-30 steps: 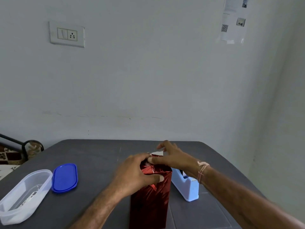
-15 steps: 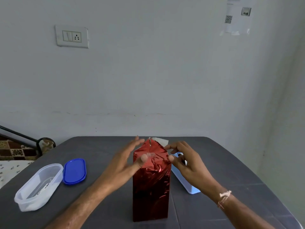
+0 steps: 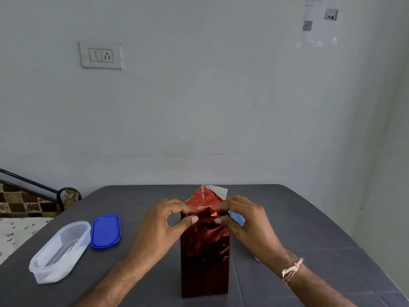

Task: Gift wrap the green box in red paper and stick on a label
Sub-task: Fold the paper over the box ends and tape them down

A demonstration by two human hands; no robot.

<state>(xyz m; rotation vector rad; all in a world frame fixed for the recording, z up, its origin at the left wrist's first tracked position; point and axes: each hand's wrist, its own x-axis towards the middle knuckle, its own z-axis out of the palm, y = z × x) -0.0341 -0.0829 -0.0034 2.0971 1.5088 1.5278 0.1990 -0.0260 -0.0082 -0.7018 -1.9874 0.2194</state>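
Note:
The box [image 3: 204, 258] stands upright in the middle of the grey table [image 3: 298, 218], fully covered in shiny red paper, so no green shows. A pointed red flap [image 3: 202, 198] with a silver underside sticks up at its far top edge. My left hand [image 3: 159, 229] pinches the folded paper at the top left of the box. My right hand [image 3: 247, 224] pinches the paper at the top right, thumb and fingers closed on the fold. No label is visible.
A light blue tape dispenser [image 3: 238, 218] peeks out behind my right hand. A clear plastic tub [image 3: 58, 251] and its blue lid [image 3: 105, 232] lie at the left of the table. The wall is close behind; a bed shows at far left.
Both hands, spread apart beside the box top half a second ago, have closed in and pinched the paper at the top. The camera has tilted down slightly.

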